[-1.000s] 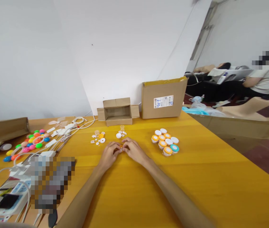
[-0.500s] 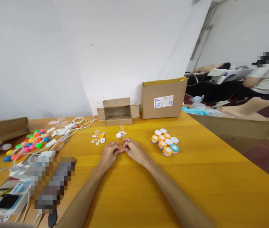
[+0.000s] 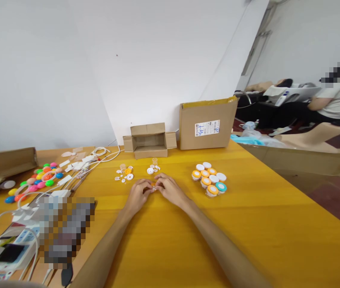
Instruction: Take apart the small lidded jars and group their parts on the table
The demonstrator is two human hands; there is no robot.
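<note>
My left hand [image 3: 140, 194] and my right hand [image 3: 168, 189] meet just above the table, fingertips closed together around one small piece [image 3: 154, 188]. It shows white or clear with a bit of orange; the fingers cover most of it. Beyond the left hand lies a group of small white plastic parts [image 3: 130, 176] with an orange ring [image 3: 128, 171] and a clear cup [image 3: 123, 167]. A second group, with a white round cap [image 3: 150, 171] and another clear cup [image 3: 154, 161], lies just past my fingertips.
Several round capped containers [image 3: 213, 189], orange, white and teal, cluster to the right. An open cardboard box [image 3: 151, 152] and a large closed carton [image 3: 207, 124] stand at the back. Cables [image 3: 76, 176], colourful balls [image 3: 40, 185] and a power strip [image 3: 27, 236] occupy the left. Another person [image 3: 337, 96] sits far right.
Both hands stay in nearly the same place, fingers still on the small piece. A little orange now shows between the fingertips. The view has shifted very slightly.
</note>
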